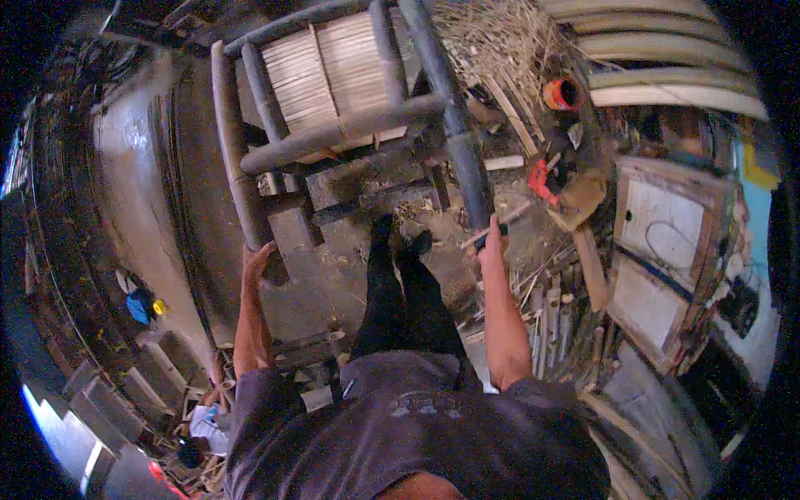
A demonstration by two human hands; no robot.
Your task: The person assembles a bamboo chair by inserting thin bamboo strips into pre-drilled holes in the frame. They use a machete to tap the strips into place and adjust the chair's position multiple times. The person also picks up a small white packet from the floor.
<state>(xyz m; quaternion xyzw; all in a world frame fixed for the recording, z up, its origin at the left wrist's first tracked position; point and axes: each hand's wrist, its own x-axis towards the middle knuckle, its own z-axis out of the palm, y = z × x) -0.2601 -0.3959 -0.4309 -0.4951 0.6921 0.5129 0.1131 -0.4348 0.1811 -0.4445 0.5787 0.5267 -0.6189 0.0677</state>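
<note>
A bamboo chair [342, 137] with thick dark poles and a pale slatted panel is tilted out in front of me. My left hand [259, 257] is closed round the near end of its left pole. On the other side, my right hand [492, 236] grips the near end of the dark right pole. Shorter legs and crossbars of the chair show between the two poles. Part of each hand's grip is hidden behind the pole.
Wood shavings [517, 42] and strips litter the floor at the far right, near an orange container [563, 94] and a red tool [543, 181]. A framed panel [662, 250] stands at right. Cut bamboo pieces [554, 325] lie nearby. Another person [204, 425] is at lower left.
</note>
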